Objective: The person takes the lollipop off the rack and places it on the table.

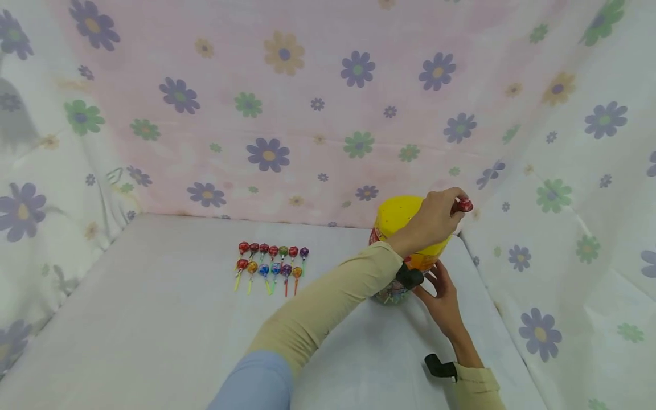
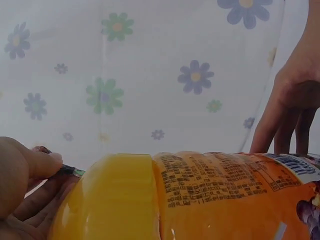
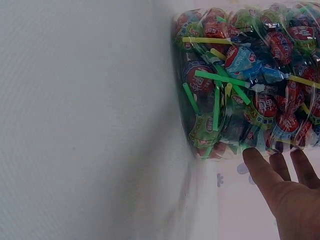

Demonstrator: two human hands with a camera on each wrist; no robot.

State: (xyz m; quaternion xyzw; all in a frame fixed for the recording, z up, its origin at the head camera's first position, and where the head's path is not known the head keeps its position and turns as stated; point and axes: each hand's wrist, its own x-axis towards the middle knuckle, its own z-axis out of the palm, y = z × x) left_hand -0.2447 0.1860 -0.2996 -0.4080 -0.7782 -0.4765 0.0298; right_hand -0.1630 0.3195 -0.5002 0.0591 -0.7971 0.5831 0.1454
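A clear jar [image 3: 240, 100] of wrapped lollipops stands at the right, with a yellow lid [image 1: 397, 212] and an orange printed label [image 2: 215, 187]. Above the lid, my left hand [image 1: 434, 219] reaches across and pinches a lollipop [image 1: 465, 205] in a red wrapper between thumb and fingers. The left wrist view shows the lollipop's green stick beside the lid, partly hidden by the thumb. Low on the jar's right side, the fingertips of my right hand [image 1: 445, 304] rest against the wall, fingers spread and fairly straight.
Two rows of lollipops [image 1: 263, 270] in several colours lie on the white table [image 1: 154, 319], left of the jar. Flowered cloth [image 1: 307, 108] hangs behind the table and along both sides. My left forearm crosses in front of the jar.
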